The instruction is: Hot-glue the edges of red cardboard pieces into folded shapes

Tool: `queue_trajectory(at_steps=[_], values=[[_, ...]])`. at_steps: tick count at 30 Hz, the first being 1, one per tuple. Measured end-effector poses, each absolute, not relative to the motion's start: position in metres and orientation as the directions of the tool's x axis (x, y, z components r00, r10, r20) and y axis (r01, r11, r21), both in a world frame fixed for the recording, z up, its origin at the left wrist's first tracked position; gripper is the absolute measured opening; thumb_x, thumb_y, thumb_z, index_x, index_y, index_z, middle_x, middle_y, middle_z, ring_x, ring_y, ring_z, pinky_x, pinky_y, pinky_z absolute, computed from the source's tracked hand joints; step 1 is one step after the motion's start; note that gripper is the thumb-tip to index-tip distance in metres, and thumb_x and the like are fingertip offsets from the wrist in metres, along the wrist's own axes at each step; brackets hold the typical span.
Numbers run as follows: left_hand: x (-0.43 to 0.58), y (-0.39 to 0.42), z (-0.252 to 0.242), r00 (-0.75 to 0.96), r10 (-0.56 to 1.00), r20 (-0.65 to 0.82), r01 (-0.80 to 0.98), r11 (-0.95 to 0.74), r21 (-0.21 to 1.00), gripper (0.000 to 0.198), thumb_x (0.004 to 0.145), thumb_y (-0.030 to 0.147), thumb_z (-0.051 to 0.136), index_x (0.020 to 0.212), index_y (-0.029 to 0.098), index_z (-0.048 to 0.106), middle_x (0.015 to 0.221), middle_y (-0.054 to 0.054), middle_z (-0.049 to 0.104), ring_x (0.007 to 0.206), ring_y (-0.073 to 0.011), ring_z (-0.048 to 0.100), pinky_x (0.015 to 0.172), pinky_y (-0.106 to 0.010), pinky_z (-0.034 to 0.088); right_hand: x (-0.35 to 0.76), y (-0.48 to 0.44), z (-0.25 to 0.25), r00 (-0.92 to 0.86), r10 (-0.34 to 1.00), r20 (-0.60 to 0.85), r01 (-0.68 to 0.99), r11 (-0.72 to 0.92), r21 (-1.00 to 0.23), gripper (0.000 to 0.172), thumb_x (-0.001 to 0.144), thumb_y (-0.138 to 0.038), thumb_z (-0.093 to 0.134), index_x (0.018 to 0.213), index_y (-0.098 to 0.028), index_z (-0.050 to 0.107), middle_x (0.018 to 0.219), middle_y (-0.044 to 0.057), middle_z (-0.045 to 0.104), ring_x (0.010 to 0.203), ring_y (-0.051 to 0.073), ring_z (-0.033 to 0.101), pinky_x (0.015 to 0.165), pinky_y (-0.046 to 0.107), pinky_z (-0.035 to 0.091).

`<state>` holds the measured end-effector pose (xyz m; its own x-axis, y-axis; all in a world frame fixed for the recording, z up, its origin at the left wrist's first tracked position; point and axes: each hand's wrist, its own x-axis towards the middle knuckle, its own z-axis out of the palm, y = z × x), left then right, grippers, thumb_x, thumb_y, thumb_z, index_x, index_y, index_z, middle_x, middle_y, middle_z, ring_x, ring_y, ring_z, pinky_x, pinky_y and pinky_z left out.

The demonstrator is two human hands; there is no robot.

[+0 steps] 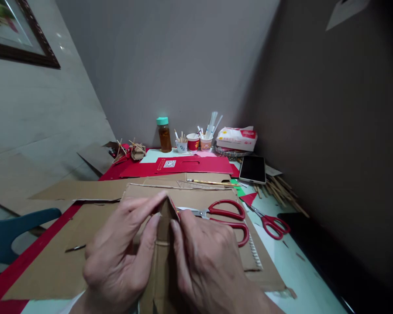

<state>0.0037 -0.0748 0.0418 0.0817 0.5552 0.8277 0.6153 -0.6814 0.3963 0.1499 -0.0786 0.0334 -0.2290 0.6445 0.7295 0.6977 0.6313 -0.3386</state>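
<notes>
A folded strip of brown cardboard (162, 257) stands up between my two hands, close to me. My left hand (121, 253) pinches its left side, the thumb and forefinger near the top edge. On the other side my right hand (209, 257) grips the strip the same way, fingers closed on its upper edge. Just beyond the right knuckles lie red-handled scissors (227, 211) on a flat cardboard sheet (190, 196), their handles partly covered by my hand. The lower end of the strip runs out of the frame.
Smaller red-handled scissors (275, 226), wooden sticks (283, 192) and a phone (253, 169) lie to the right. Behind stand a tea bottle (164, 136), paper cups (193, 143) and a tissue pack (237, 138). Large cardboard (52, 257) covers the left side, near a blue chair (16, 231).
</notes>
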Motion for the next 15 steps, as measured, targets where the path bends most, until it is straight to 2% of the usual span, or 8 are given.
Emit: queue_trajectory(at_steps=[4, 6, 7, 9, 11, 13, 15], values=[[0.001, -0.075, 0.039, -0.065, 0.685, 0.726, 0.502, -0.606, 0.617, 0.064, 0.094, 0.019, 0.062, 0.15, 0.044, 0.044, 0.115, 0.006, 0.075, 0.104, -0.0184, 0.066, 0.102, -0.03, 0.044, 0.15, -0.079, 0.033, -0.196, 0.668, 0.717, 0.698, 0.609, -0.377, 0.027, 0.1, -0.013, 0.038, 0.078, -0.019, 0.052, 0.061, 0.0, 0.055, 0.05, 0.013, 0.049, 0.052, 0.029, 0.027], [0.001, -0.071, 0.046, -0.146, 0.749, 0.647, 0.385, -0.559, 0.734, 0.054, 0.097, 0.029, 0.06, 0.148, 0.045, 0.048, 0.113, 0.007, 0.075, 0.103, -0.0171, 0.066, 0.103, -0.028, 0.043, 0.152, -0.08, 0.034, -0.191, 0.701, 0.687, 0.655, 0.613, -0.443, 0.026, 0.101, -0.015, 0.038, 0.079, -0.019, 0.051, 0.061, -0.002, 0.053, 0.05, 0.013, 0.044, 0.053, 0.03, 0.025], [0.001, -0.068, 0.05, -0.194, 0.776, 0.6, 0.309, -0.532, 0.788, 0.048, 0.097, 0.032, 0.06, 0.143, 0.044, 0.054, 0.114, 0.006, 0.075, 0.101, -0.0165, 0.066, 0.101, -0.027, 0.044, 0.153, -0.081, 0.036, -0.191, 0.745, 0.639, 0.606, 0.602, -0.52, 0.026, 0.102, -0.019, 0.038, 0.08, -0.02, 0.052, 0.063, -0.002, 0.053, 0.052, 0.013, 0.044, 0.055, 0.03, 0.026], [0.0, -0.062, 0.057, -0.259, 0.834, 0.487, 0.11, -0.476, 0.873, 0.037, 0.095, 0.038, 0.062, 0.132, 0.038, 0.066, 0.114, 0.004, 0.074, 0.096, -0.0156, 0.065, 0.094, -0.024, 0.048, 0.158, -0.083, 0.041, -0.211, 0.862, 0.461, 0.424, 0.505, -0.752, 0.027, 0.104, -0.029, 0.042, 0.082, -0.021, 0.055, 0.073, -0.001, 0.058, 0.064, 0.015, 0.05, 0.062, 0.028, 0.034], [-0.002, -0.056, 0.062, -0.219, 0.907, 0.359, -0.101, -0.387, 0.917, 0.03, 0.091, 0.039, 0.067, 0.118, 0.03, 0.075, 0.109, 0.0, 0.076, 0.096, -0.0162, 0.065, 0.087, -0.021, 0.051, 0.162, -0.084, 0.048, -0.274, 0.92, 0.28, 0.221, 0.344, -0.913, 0.029, 0.104, -0.041, 0.047, 0.086, -0.022, 0.059, 0.086, 0.0, 0.063, 0.084, 0.017, 0.057, 0.077, 0.028, 0.04], [-0.005, -0.053, 0.064, -0.087, 0.967, 0.24, -0.256, -0.254, 0.933, 0.025, 0.087, 0.037, 0.072, 0.106, 0.024, 0.08, 0.103, -0.004, 0.078, 0.096, -0.0171, 0.067, 0.081, -0.018, 0.053, 0.165, -0.083, 0.052, -0.388, 0.907, 0.164, 0.003, 0.179, -0.984, 0.029, 0.102, -0.047, 0.051, 0.091, -0.023, 0.063, 0.094, 0.0, 0.064, 0.094, 0.017, 0.058, 0.087, 0.028, 0.042], [-0.007, -0.053, 0.064, 0.052, 0.986, 0.157, -0.351, -0.13, 0.927, 0.02, 0.083, 0.032, 0.077, 0.098, 0.021, 0.082, 0.099, -0.006, 0.079, 0.093, -0.0178, 0.069, 0.078, -0.018, 0.055, 0.165, -0.081, 0.053, -0.514, 0.851, 0.106, -0.188, 0.008, -0.982, 0.03, 0.1, -0.049, 0.055, 0.092, -0.022, 0.065, 0.09, -0.001, 0.061, 0.086, 0.014, 0.056, 0.084, 0.026, 0.043]])
